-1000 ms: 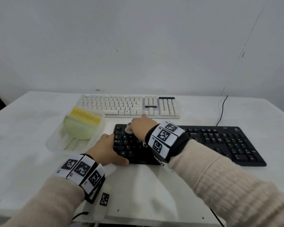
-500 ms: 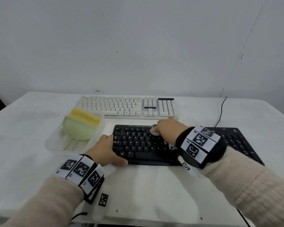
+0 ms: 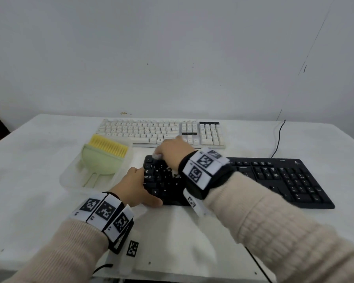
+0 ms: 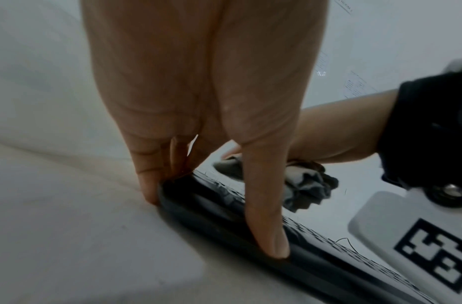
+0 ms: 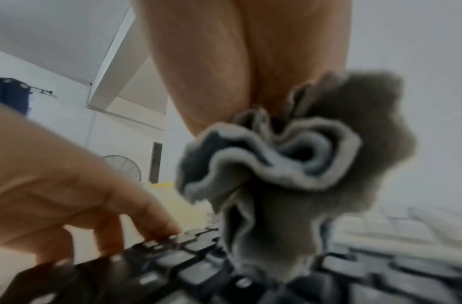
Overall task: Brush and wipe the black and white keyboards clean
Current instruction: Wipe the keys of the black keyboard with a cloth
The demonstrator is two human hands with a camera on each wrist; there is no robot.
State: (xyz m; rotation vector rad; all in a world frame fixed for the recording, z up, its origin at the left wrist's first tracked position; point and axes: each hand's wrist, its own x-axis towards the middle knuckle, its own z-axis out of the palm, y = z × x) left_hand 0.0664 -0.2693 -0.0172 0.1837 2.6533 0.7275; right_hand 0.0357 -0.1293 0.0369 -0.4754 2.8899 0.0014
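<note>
The black keyboard point(image 3: 274, 176) lies near me on the white table, with the white keyboard point(image 3: 151, 131) behind it. My left hand point(image 3: 137, 186) grips the black keyboard's left end, thumb along the front edge and fingers curled over the left side onto the keys. My right hand point(image 3: 174, 152) holds a bunched grey cloth point(image 5: 289, 164) and presses it on the top-left keys. The cloth's tip point(image 3: 157, 156) shows under the fingers. My right forearm hides the middle keys.
A clear tray point(image 3: 70, 178) left of the black keyboard holds a green dustpan with a yellow brush point(image 3: 108, 148). A black cable point(image 3: 278, 137) runs from the black keyboard to the back right. The table's front edge is just below my wrists.
My right hand swept the cloth right to the middle of the black keyboard, then back to its top-left corner. My left hand has stayed on the keyboard's left end.
</note>
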